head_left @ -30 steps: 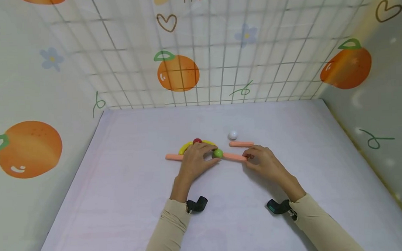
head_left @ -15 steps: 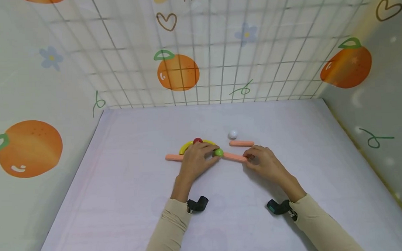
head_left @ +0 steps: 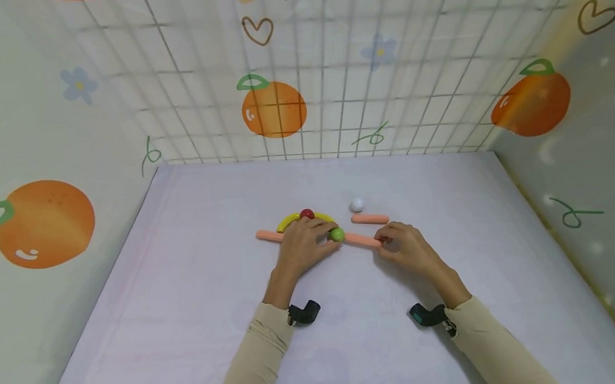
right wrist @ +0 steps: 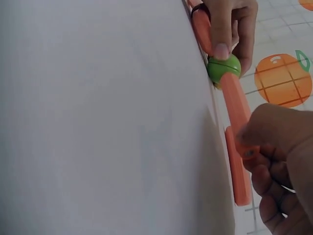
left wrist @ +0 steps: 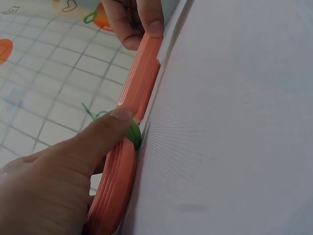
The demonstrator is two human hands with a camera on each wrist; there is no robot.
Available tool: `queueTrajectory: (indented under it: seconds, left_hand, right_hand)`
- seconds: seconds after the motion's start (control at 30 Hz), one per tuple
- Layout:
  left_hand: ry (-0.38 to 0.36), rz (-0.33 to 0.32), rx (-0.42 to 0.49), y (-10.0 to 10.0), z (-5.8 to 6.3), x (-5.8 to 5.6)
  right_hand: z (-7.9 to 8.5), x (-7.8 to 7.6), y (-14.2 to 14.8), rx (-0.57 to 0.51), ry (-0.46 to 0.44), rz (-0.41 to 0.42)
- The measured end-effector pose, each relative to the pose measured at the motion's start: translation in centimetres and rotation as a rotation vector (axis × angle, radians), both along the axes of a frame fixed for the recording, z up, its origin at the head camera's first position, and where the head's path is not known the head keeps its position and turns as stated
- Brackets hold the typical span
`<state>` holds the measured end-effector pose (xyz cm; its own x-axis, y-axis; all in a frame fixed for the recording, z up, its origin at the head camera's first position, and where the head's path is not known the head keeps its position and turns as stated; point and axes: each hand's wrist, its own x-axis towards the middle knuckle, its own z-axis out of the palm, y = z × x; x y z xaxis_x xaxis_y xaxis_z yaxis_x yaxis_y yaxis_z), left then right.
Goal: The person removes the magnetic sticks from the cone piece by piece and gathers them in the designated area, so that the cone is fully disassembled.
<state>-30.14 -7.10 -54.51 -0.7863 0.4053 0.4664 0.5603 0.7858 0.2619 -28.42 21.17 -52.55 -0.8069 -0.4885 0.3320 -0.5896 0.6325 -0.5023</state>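
My left hand [head_left: 303, 246] pinches a green ball [head_left: 336, 235] between thumb and fingers. From that ball a salmon-coloured rod [head_left: 364, 241] runs right, its other end gripped by my right hand [head_left: 406, 248]. The right wrist view has the rod [right wrist: 236, 100] meeting the green ball [right wrist: 225, 70] end-on; how deep it sits cannot be seen. Another salmon rod [head_left: 269, 235] pokes out left of my left hand, which hides its middle. Just behind the left fingers, a yellow curved piece [head_left: 288, 221] bears a red ball [head_left: 307, 214] at its crest.
Behind the right-hand rod lie a shorter-looking salmon rod [head_left: 370, 218] and a white ball [head_left: 357, 204]. A pale cloth covers the table [head_left: 189, 309]. A printed grid curtain [head_left: 324, 101] stands along the back, with walls at both sides.
The green ball, the rods and the yellow piece with its red ball have shifted slightly right together with both hands. Both grips look the same.
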Motion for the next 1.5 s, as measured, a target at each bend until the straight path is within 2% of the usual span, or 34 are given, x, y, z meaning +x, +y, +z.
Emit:
queueTrajectory:
  seconds: [0.2,0.3,0.4,0.5,0.67,1.0,1.17,1.5]
  left_hand:
    - [0.033,0.014,0.031,-0.1,0.1,0.1]
    - [0.020,0.018,0.029,-0.3,0.3,-0.1]
    - [0.007,0.028,0.023,-0.6,0.4,-0.3]
    - [-0.008,0.043,0.022,-1.1,0.3,-0.4]
    - [-0.039,0.050,0.038,-1.3,0.0,-0.2]
    - [-0.014,0.040,0.073,-0.7,-0.1,0.1]
    - [-0.029,0.052,0.066,-0.6,0.0,0.1]
    - [-0.030,0.046,0.063,-0.3,-0.1,0.1]
  right_hand:
    - [0.8,0.4,0.4,0.055,0.018,-0.003]
    - [1.2,0.6,1.8,0.053,0.043,-0.060]
    - [1.4,0.8,2.9,0.006,0.074,-0.108]
    - [1.5,0.4,2.8,-0.028,0.096,-0.082]
    - [1.3,-0.9,1.3,-0.004,0.128,-0.041]
    - [1.4,-2.3,0.5,0.063,0.092,-0.092]
    - [1.0,-2.6,0.6,0.097,0.067,-0.104]
    - [0.3,-2.7,0.7,0.141,0.117,-0.152]
